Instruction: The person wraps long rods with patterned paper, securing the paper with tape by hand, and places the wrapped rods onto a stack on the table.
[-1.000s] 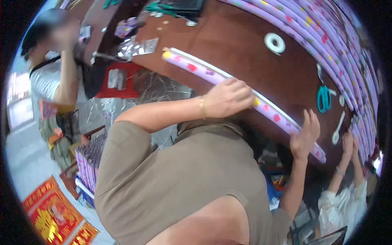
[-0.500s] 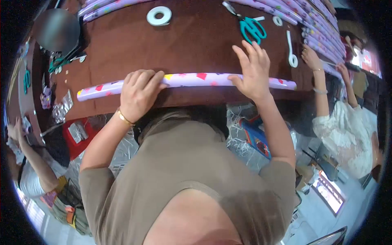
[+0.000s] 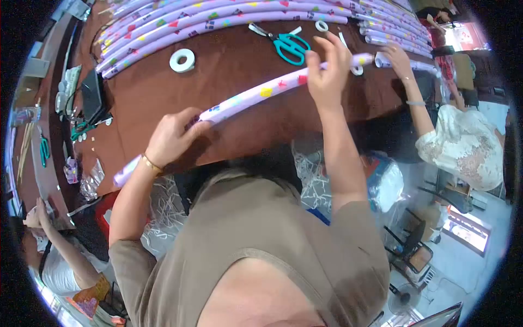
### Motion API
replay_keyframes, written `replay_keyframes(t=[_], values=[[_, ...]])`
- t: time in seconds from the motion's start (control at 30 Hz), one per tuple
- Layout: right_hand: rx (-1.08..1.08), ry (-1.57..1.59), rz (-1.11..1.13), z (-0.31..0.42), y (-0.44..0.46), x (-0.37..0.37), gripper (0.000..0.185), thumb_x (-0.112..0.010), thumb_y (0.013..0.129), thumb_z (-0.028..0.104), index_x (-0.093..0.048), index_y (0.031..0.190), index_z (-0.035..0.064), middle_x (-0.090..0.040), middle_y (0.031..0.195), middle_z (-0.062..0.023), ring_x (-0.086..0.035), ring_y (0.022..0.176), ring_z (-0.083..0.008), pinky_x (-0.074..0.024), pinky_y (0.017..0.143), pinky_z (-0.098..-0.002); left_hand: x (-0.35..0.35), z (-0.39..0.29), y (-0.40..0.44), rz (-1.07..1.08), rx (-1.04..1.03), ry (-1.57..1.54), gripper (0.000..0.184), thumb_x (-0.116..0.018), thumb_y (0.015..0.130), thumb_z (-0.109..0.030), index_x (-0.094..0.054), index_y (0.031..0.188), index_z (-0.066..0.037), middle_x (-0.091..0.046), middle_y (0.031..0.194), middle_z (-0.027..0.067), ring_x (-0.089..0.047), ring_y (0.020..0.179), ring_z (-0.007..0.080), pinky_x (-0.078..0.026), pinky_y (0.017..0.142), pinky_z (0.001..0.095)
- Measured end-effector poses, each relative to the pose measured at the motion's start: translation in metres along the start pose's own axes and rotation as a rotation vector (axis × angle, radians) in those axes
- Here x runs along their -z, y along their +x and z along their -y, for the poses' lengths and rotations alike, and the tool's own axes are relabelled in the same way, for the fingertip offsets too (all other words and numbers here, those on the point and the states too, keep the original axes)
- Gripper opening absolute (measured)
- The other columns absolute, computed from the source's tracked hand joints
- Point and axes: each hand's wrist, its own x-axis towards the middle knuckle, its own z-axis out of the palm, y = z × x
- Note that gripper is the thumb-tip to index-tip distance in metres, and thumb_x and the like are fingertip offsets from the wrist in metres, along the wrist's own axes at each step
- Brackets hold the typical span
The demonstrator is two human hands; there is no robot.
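Observation:
A long lilac roll with coloured patterns (image 3: 261,94) lies slantwise over the brown table, its right end farther from me. My left hand (image 3: 173,136) is closed round its left part. At the roll's right part is my right hand (image 3: 329,68), fingers raised and apart, palm side against or just beside the roll; exact contact is unclear. Teal-handled scissors (image 3: 291,49) lie just beyond the roll, left of my right hand. A white tape roll (image 3: 182,60) rests on the table beyond my left hand.
Many similar lilac rolls (image 3: 218,23) line the table's far side. A small tape ring (image 3: 322,25) lies near them. On the right, a co-worker's hand (image 3: 396,61) is near another roll. Another person's hand (image 3: 38,215) shows at the left. A black box (image 3: 95,97) stands at the table's left.
The view has turned. The lilac roll has gone from nearly level to slanted, right end away from me. My left hand stays on it; my right hand stays raised with fingers apart.

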Motion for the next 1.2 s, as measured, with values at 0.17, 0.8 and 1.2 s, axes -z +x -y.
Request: replay_keyframes(t=[0.17, 0.8, 1.2], values=[[-0.635, 0.511, -0.325, 0.020, -0.030, 0.004, 0.039, -0.064, 0.091, 0.011, -0.048, 0.126, 0.0021, -0.053, 0.118, -0.0080, -0.050, 0.111, -0.0176, -0.0428, 0.096, -0.0329, 0.007, -0.003, -0.008, 0.017, 0.112, -0.238, 0.038, -0.064, 0.091, -0.031, -0.065, 0.106, 0.004, -0.063, 0.076, 0.0140, -0.059, 0.071, 0.0159, -0.049, 0.068, 0.0330], [-1.029, 1.403, -0.203, 0.048, 0.019, -0.001, 0.030, -0.051, 0.100, 0.021, -0.045, 0.122, 0.0009, -0.064, 0.102, -0.0220, -0.066, 0.090, -0.0328, -0.0537, 0.082, -0.0471, -0.007, -0.043, -0.028, -0.016, 0.140, -0.342, 0.032, -0.066, 0.091, -0.025, -0.066, 0.106, 0.004, -0.060, 0.067, 0.0073, -0.054, 0.061, 0.0094, -0.046, 0.057, 0.0279], [-1.080, 1.283, -0.419, -0.072, 0.074, 0.031, 0.037, -0.050, 0.099, 0.037, -0.056, 0.104, 0.0010, -0.066, 0.087, -0.0174, -0.065, 0.074, -0.0291, -0.0547, 0.069, -0.0444, -0.006, -0.046, -0.055, 0.103, 0.167, -0.433, 0.027, -0.060, 0.095, -0.021, -0.065, 0.103, 0.005, -0.060, 0.071, 0.0008, -0.055, 0.063, 0.0064, -0.046, 0.056, 0.0238]])
